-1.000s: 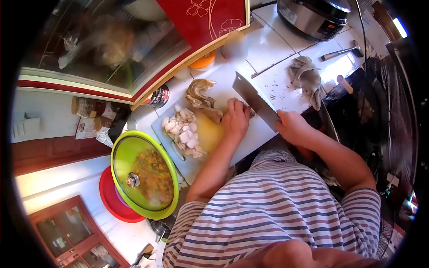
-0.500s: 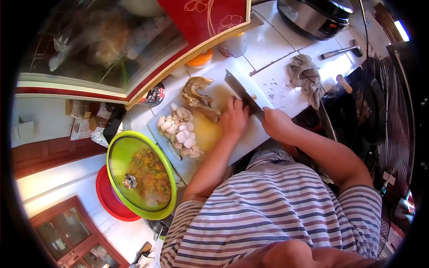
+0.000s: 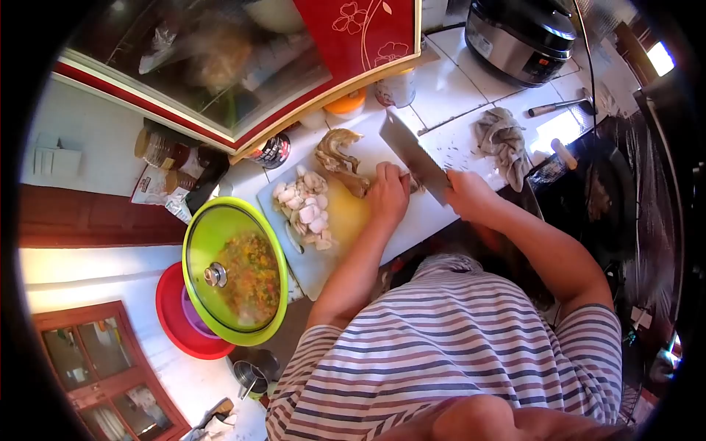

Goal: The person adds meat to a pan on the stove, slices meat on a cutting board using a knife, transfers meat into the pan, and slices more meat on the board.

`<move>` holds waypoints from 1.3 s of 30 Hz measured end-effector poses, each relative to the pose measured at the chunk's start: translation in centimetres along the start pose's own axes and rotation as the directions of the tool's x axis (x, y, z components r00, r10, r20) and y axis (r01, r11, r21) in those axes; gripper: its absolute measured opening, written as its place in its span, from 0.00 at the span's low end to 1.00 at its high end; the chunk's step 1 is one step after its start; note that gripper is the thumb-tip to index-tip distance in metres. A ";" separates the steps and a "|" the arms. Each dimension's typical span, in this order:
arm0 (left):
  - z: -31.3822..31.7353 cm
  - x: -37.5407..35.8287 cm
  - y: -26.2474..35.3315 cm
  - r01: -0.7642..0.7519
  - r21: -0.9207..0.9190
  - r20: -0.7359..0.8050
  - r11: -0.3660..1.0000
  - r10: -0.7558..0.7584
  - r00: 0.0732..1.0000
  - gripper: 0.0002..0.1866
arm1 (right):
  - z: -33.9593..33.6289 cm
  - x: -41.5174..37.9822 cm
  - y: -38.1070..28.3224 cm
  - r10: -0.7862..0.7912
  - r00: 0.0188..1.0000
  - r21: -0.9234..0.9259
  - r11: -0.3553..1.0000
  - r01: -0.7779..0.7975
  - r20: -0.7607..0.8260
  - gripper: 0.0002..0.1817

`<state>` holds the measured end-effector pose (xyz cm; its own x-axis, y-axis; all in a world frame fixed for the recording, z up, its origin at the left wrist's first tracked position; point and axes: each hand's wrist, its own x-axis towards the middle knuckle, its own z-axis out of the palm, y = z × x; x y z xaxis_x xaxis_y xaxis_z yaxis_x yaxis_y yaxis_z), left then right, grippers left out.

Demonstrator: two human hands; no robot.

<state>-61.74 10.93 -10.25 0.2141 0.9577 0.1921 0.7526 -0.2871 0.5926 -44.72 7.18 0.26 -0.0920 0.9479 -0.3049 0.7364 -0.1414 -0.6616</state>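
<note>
My right hand (image 3: 471, 195) is closed around the handle of a cleaver (image 3: 413, 152), its broad blade pointing up and left over the white cutting board (image 3: 353, 253). Beside the blade, my left hand (image 3: 389, 192) rests on the board with its fingers curled together; what lies under them is mostly hidden. A small brownish bit (image 3: 416, 184) shows between those fingers and the blade. Just left of that hand lies a long, curved brown piece of food (image 3: 341, 160), perhaps meat. A heap of pale, whitish chunks (image 3: 305, 206) covers the board's left part.
A green-rimmed bowl (image 3: 278, 323) under a glass lid holds chopped, colourful food, with a red basin (image 3: 168, 323) behind it. A glass-fronted cabinet (image 3: 368, 37) overhangs the counter. Beyond the board are a rice cooker (image 3: 515, 44), a grey cloth (image 3: 501, 140) and a black pan (image 3: 614, 184).
The cleaver has risen from the board and its blade now shows broader. My right hand has lifted with it. The whole view has shifted slightly; my left hand stays at the food.
</note>
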 end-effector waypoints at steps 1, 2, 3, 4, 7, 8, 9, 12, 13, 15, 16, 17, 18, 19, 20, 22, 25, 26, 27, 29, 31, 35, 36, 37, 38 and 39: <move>0.1 0.1 -0.1 0.004 -0.001 -0.001 1.000 -0.004 1.000 0.10 | -0.5 -1.0 -0.3 0.046 0.997 -0.036 0.998 -0.044 0.056 0.10; 0.2 0.1 -0.1 0.005 -0.005 0.000 1.000 -0.005 1.000 0.10 | -0.7 -1.9 -0.2 0.096 0.989 -0.075 0.993 -0.088 0.114 0.10; 0.3 0.0 -0.1 0.004 -0.006 -0.019 1.000 -0.004 1.000 0.10 | -0.4 -2.7 0.6 0.101 0.988 -0.081 0.992 -0.092 0.119 0.10; 0.4 0.0 0.0 0.005 -0.007 -0.039 1.000 -0.005 0.999 0.09 | 0.0 -3.3 1.6 0.045 0.995 -0.117 0.993 -0.035 0.086 0.10; 0.3 0.1 0.1 0.001 -0.016 -0.028 1.000 -0.001 1.000 0.09 | 0.6 -4.3 2.0 0.010 0.998 -0.155 0.988 0.001 0.068 0.10; 0.3 0.2 -0.1 0.000 -0.017 -0.019 1.000 -0.001 1.000 0.09 | 1.1 -4.2 2.2 -0.022 0.998 -0.181 0.983 0.032 0.059 0.10; 0.4 0.3 -0.3 -0.015 -0.017 -0.014 1.000 0.015 1.000 0.09 | 1.4 -4.0 2.1 -0.056 0.997 -0.207 0.976 0.065 0.052 0.09; 0.3 0.4 -0.2 -0.033 -0.010 0.015 0.999 0.033 0.999 0.10 | 1.0 -2.7 0.7 0.119 0.980 -0.165 0.982 -0.093 0.158 0.10; 0.1 0.4 -0.2 -0.037 0.006 0.025 0.999 0.036 0.999 0.10 | 1.9 -1.6 0.6 0.127 0.979 -0.160 0.982 -0.101 0.161 0.10; 0.3 0.2 -0.3 -0.025 0.046 0.044 0.999 0.023 0.999 0.11 | 4.3 1.2 0.7 0.094 0.995 -0.226 0.971 -0.083 0.039 0.11; 0.4 0.5 -0.4 -0.006 0.088 0.043 0.996 0.003 0.999 0.11 | 4.5 2.6 0.4 0.082 0.996 -0.230 0.971 -0.070 0.044 0.11; 0.3 0.4 -0.6 0.005 0.095 0.046 0.995 -0.010 0.999 0.11 | 5.1 3.4 0.0 0.064 0.998 -0.211 0.975 -0.066 -0.017 0.11; 0.4 0.4 -0.5 0.022 0.085 0.065 0.996 -0.027 0.998 0.11 | 5.4 4.1 0.0 0.050 0.995 -0.196 0.978 -0.066 -0.084 0.11; 0.4 0.5 -0.4 0.040 0.072 0.078 0.997 -0.046 0.996 0.11 | 5.3 4.8 0.3 0.045 0.996 -0.203 0.977 -0.060 -0.078 0.11; 0.6 0.6 -0.6 0.050 0.067 0.068 0.996 -0.055 0.996 0.11 | 5.1 5.4 0.8 0.078 0.996 -0.123 0.989 -0.083 -0.047 0.10; 1.0 0.3 -0.8 -0.007 0.023 -0.046 1.000 0.008 0.999 0.10 | 4.3 5.3 1.0 0.096 0.995 -0.017 0.995 -0.096 -0.001 0.10; 1.0 0.3 -0.7 -0.007 0.000 -0.082 1.000 0.007 0.997 0.10 | 1.3 2.1 -0.8 0.250 0.952 0.171 0.945 -0.280 0.176 0.10; 1.1 0.3 -0.7 -0.010 -0.008 -0.088 1.000 0.009 0.996 0.10 | 1.1 0.8 -0.3 0.252 0.953 0.163 0.946 -0.279 0.169 0.10; 1.3 0.3 -0.8 -0.013 -0.012 -0.095 1.000 0.012 0.995 0.10 | 0.8 -0.6 0.5 0.166 0.979 0.035 0.985 -0.171 0.122 0.10; 1.2 0.4 -0.7 -0.019 -0.019 -0.108 1.000 0.016 0.994 0.09 | 0.6 -2.9 1.1 0.070 0.994 -0.104 0.993 -0.061 0.084 0.10; 1.1 0.3 -0.7 -0.033 0.013 -0.124 0.999 0.034 0.992 0.09 | 0.4 -4.5 1.1 0.088 0.988 -0.051 0.995 -0.082 0.126 0.10; 0.6 0.5 -0.4 -0.019 0.015 -0.079 1.000 0.020 0.997 0.08 | 1.6 -4.8 1.5 0.135 0.983 -0.169 0.979 -0.113 0.125 0.12; 0.6 0.5 -0.5 -0.040 0.010 -0.089 0.999 0.041 0.995 0.08 | 1.4 -4.5 0.9 0.081 0.989 -0.252 0.967 -0.047 0.125 0.12; 0.7 0.4 -0.6 -0.061 0.004 -0.092 0.998 0.061 0.994 0.08 | 1.6 -4.2 0.6 0.087 0.988 -0.248 0.967 -0.054 0.127 0.12; 0.8 0.2 -0.6 -0.060 0.003 -0.082 0.998 0.060 0.995 0.08 | 1.8 -3.9 0.4 0.090 0.988 -0.267 0.962 -0.053 0.129 0.11; 0.7 0.3 -0.5 -0.071 0.010 -0.081 0.997 0.072 0.994 0.08 | 1.9 -3.5 0.3 0.090 0.988 -0.287 0.957 -0.050 0.129 0.11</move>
<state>-61.66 11.36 -11.04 0.2161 0.9301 0.2969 0.7420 -0.3541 0.5692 -45.49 3.28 -0.15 -0.1107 0.8866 -0.4491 0.9016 -0.1005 -0.4207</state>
